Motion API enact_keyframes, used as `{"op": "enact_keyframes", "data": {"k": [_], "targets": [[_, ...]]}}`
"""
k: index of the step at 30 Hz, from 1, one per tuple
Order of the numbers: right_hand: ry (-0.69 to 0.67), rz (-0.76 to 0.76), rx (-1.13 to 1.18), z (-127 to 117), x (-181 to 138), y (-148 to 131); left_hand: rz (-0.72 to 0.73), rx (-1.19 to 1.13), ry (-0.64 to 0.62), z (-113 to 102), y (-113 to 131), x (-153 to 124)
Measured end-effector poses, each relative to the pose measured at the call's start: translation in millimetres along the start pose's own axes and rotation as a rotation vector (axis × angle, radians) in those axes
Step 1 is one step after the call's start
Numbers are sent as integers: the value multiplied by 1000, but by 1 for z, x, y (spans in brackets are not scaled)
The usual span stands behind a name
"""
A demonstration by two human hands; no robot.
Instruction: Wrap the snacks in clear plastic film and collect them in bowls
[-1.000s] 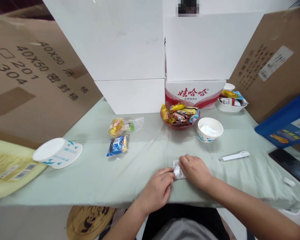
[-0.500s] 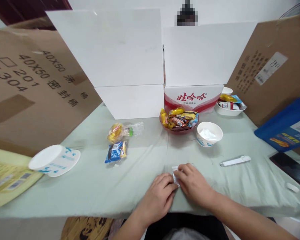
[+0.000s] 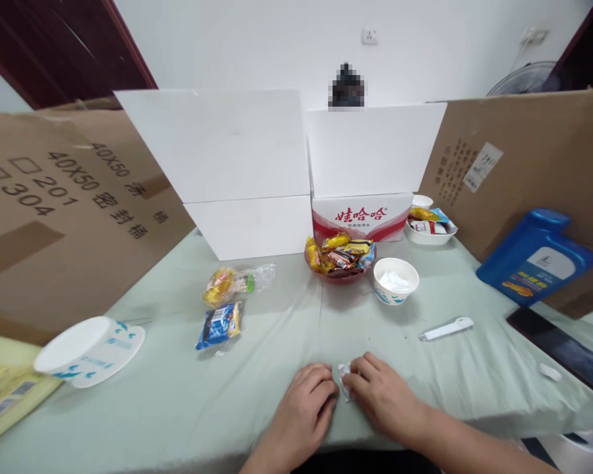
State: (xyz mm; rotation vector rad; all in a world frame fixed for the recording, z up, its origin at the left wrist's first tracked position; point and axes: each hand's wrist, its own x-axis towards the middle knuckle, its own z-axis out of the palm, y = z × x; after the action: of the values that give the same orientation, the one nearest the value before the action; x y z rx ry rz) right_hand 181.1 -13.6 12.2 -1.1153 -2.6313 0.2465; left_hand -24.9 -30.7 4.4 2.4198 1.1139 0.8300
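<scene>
One crumpled clear wrapper (image 3: 343,373) lies on the worktop (image 3: 277,339), apparently pinched by the right hand (image 3: 388,400); the left hand (image 3: 304,403) curls just beside, its grasp hidden. Light, even pressure suits thin film.

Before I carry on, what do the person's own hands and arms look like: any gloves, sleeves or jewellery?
The left hand and right hand are ungloved, with no ring visible. No sleeve, watch or bracelet shows on the left forearm or right forearm within frame.
</scene>
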Motion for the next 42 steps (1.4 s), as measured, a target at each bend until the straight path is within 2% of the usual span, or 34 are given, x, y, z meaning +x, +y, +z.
{"op": "enact_keyframes", "data": {"k": [3,5,7,11,15,17,18,21,23,25,28,30,32,34,35,37,40,42], "targets": [[4,-40,76,-5,0,7,11,1,23,-2,2,2],[101,-57,101,-16,5,17,13,4,33,-3,3,2],[259,-47,78,-33,13,32,12,4,35,-3,3,2],[517,50,-52,-78,34,76,17,-8,44,-1,0,1],[552,206,-187,-111,53,119,16,-19,45,2,-2,-1],[492,299,-236,-117,61,132,23,-25,46,2,-2,-1],[407,360,-260,-118,64,137,26,-27,48,1,-2,-1],[-11,534,-282,-113,79,146,14,-26,61,0,-1,1],[-230,576,-253,-109,90,151,-1,-22,64,1,0,2],[-305,563,-230,-108,102,155,-6,-16,57,2,1,2],[-317,533,-235,-117,109,151,-10,-3,34,1,5,0],[-252,512,-262,-125,100,141,-14,-13,-44,-7,8,-2],[-115,479,-293,-127,76,127,-35,-37,-169,-23,9,-4],[126,361,-264,-120,39,115,-92,-16,-245,-46,1,-1],[166,327,-215,-112,18,112,-132,33,-231,-60,-8,2],[186,305,-135,-89,-24,111,-212,191,-102,-89,-33,13],[351,263,-214,-49,-72,121,-385,446,70,-133,-79,41],[453,244,-311,-27,-91,129,-521,533,37,-156,-104,62]]}}
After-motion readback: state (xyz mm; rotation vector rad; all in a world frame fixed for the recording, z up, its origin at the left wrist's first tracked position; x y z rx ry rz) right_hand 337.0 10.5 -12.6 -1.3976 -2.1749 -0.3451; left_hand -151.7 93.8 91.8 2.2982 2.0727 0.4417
